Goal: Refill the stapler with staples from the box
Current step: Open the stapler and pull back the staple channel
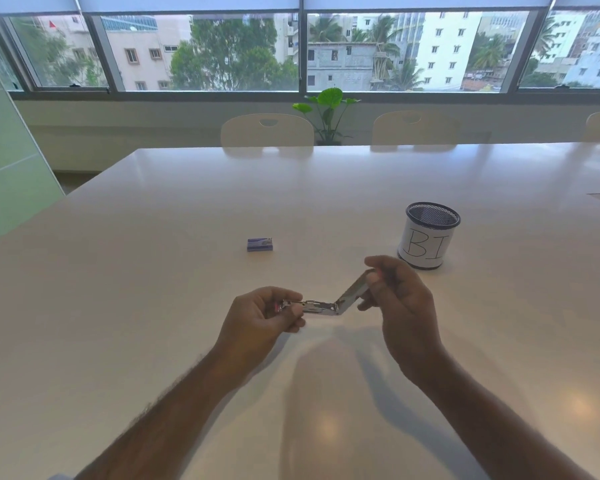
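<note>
A small metal stapler [326, 305] is held above the white table [153, 271], swung open at its hinge into a wide V. My left hand [260, 317] grips the lower half at its left end, where a bit of red shows. My right hand [397, 303] pinches the raised top arm at its far tip. A small blue staple box [260, 244] lies flat and closed on the table beyond my hands, slightly left of them, with nothing touching it.
A black mesh pen cup [429, 235] wrapped in white paper marked "BI" stands just behind my right hand. Chairs [267, 130] line the far table edge, with a potted plant [328, 112] and windows behind.
</note>
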The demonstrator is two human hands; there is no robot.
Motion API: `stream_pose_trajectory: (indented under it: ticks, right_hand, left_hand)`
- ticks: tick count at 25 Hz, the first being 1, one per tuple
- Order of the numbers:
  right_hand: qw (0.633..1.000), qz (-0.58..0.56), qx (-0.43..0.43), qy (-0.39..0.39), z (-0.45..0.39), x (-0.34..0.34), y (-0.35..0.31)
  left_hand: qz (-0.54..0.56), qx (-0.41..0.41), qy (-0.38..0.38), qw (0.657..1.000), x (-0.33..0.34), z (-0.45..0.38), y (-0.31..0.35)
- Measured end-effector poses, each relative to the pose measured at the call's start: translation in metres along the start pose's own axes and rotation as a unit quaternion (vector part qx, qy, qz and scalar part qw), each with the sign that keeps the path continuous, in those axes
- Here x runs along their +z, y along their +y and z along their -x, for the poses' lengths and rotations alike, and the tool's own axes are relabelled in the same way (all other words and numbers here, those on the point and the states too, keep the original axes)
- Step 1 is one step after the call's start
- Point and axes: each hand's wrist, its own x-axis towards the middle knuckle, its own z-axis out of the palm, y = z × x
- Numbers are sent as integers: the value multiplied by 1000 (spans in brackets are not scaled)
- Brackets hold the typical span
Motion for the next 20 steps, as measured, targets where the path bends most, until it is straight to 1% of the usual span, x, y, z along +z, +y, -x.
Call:
stream_pose_trajectory:
  ticks: [2, 5, 8, 9, 10, 11, 12, 13, 14, 16, 18, 20]
  right_hand:
    - [998, 32, 40, 21, -4, -3, 6]
    - [985, 126, 105, 54, -10, -10, 17]
    - [974, 177, 135, 33, -10, -14, 21]
    - [970, 205, 130, 21, -8, -14, 20]
    - [961, 257, 103, 13, -6, -13, 19]
    - [942, 331, 55, 9, -3, -11, 18]
    - [915, 403, -4, 7, 0, -9, 15]
    - [891, 449, -59, 2, 3, -5, 11]
    - [881, 463, -96, -15, 6, 0, 7]
    - [881, 450, -124, -74, 12, 12, 2]
    - [882, 436, -118, -130, 15, 24, -1]
    - [895, 407, -103, -150, 14, 29, -1]
  left_hand:
    - [1, 4, 6, 1000, -3, -2, 0]
    - [29, -1, 7, 1000, -5, -3, 1]
    - [54, -5, -8, 998, -5, -1, 3]
    - [53, -5, -18, 998, -4, 0, 4]
    - [51, -5, -27, 998, -2, 2, 4]
    - [51, -4, -33, 998, -1, 4, 5]
    - [54, -3, -36, 998, 1, 5, 6]
    - [57, -3, -36, 998, 2, 5, 7]
    - [60, -3, -34, 998, 3, 6, 7]
    - [60, 4, -31, 998, 5, 7, 8]
    - [46, 21, -33, 998, 7, 9, 9]
    - [26, 37, -40, 998, 7, 10, 10]
